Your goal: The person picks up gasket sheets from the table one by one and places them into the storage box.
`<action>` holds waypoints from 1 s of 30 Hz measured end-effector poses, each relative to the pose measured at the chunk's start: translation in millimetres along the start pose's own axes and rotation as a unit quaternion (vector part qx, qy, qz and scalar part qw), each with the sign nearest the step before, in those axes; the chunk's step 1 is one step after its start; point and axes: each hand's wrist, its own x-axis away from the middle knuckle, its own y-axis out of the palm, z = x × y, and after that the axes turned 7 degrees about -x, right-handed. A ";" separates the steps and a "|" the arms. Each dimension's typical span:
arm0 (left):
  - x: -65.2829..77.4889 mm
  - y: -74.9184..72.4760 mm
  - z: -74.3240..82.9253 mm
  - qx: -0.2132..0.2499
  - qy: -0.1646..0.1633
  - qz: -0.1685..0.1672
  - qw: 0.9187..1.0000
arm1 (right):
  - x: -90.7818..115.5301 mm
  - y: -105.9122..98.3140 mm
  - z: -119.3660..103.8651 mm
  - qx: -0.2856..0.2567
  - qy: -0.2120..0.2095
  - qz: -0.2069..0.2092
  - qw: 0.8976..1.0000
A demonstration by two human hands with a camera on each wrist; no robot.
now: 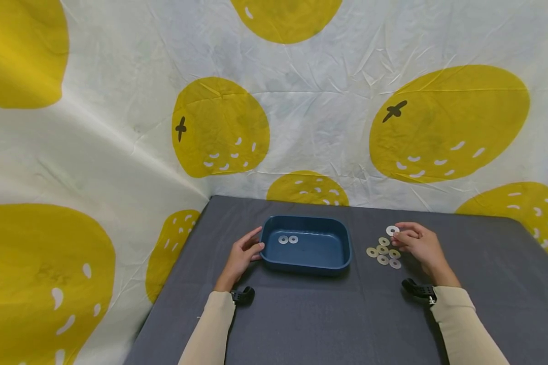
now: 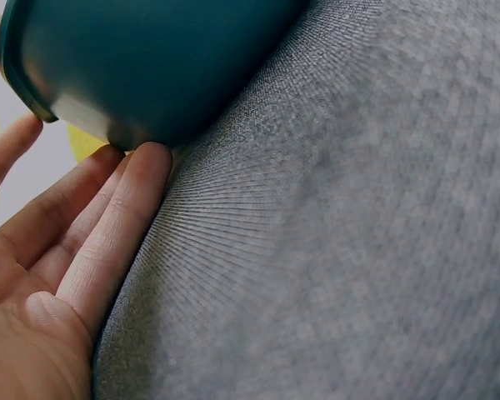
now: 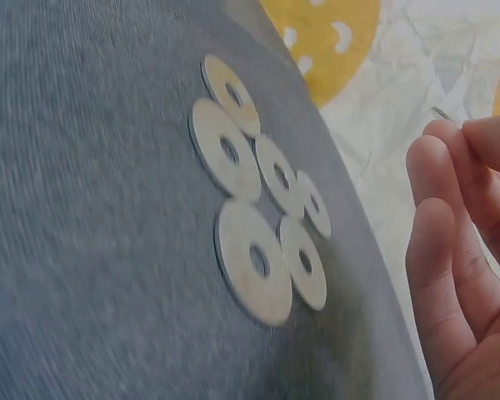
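My left hand (image 1: pixel 240 257) is at the left end of a blue rectangular tray (image 1: pixel 303 262). Its fingers are extended, and in the left wrist view the fingertips (image 2: pixel 150 158) touch the tray's outer wall and rim. Inside the tray, two silver washers (image 1: pixel 293 239) lie side by side near the left. To the right, my right hand (image 1: pixel 421 246) pinches a flat washer (image 1: pixel 392 230) between thumb and fingertips, above a loose cluster of washers (image 1: pixel 382 250). Only a thin edge of the held washer (image 3: pixel 443 115) shows in the right wrist view.
Dark grey cloth covers the table (image 1: pixel 301 319). The clustered washers lie flat and close together, right of the tray. White fabric with yellow fruit prints (image 1: pixel 319 126) hangs behind the table and along its left side. Each wrist wears a black band (image 1: pixel 419 290).
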 end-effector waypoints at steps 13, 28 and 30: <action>0.0 0.9 -0.3 -0.007 0.006 0.006 1.000 | 4.2 27.4 -26.1 0.021 -0.030 -0.035 0.999; 2.2 1.5 0.0 -0.005 0.001 0.006 1.000 | 10.8 66.5 -62.2 0.014 -0.033 -0.057 0.998; 1.7 1.4 -0.6 -0.004 0.004 0.005 1.000 | 11.0 70.7 -65.4 0.018 -0.035 -0.060 0.997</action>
